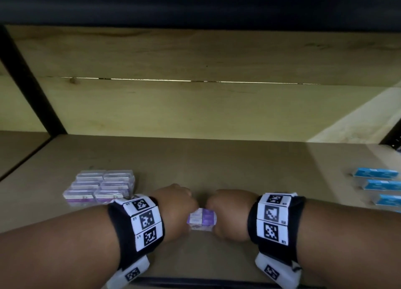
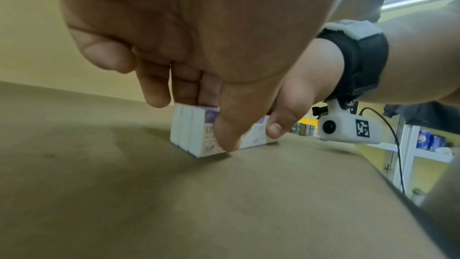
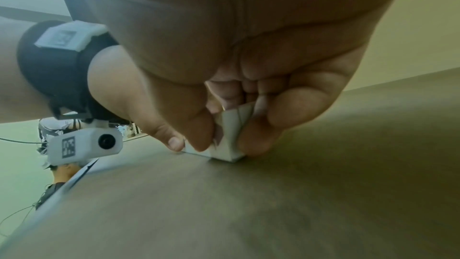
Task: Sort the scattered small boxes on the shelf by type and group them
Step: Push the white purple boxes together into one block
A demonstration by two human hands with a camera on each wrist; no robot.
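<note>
A person reaches both bare hands onto a wooden shelf (image 1: 238, 163), seen from above and from a camera on each wrist. Between the hands, near the shelf's front edge, sits a small cluster of purple-and-white boxes (image 1: 201, 220), resting on the shelf surface. The left wrist view shows about three of these boxes standing side by side, pressed together.

The left hand (image 1: 176, 210) pinches the cluster from its left end, thumb on the front face and fingers (image 2: 154, 94) curled over the top and back. The right hand (image 1: 231, 212) grips the cluster's right end in the same way, thumb in front and fingers wrapped behind. Both hands touch the cluster and squeeze it from opposite ends.

Left of the cluster and a little farther back on the shelf lies the stack of purple boxes (image 1: 102, 186), already grouped in neat rows. Well to the right of the cluster lies a column of blue boxes (image 1: 382, 185), near the shelf's right edge.

The cluster's long axis runs left to right, in line with the two hands. The purple stack is the matching group, so the cluster likely needs to travel leftward and slightly back. The left hand is nearer that stack and would lead the way; the right hand would follow from behind, keeping the boxes pressed together.
</note>
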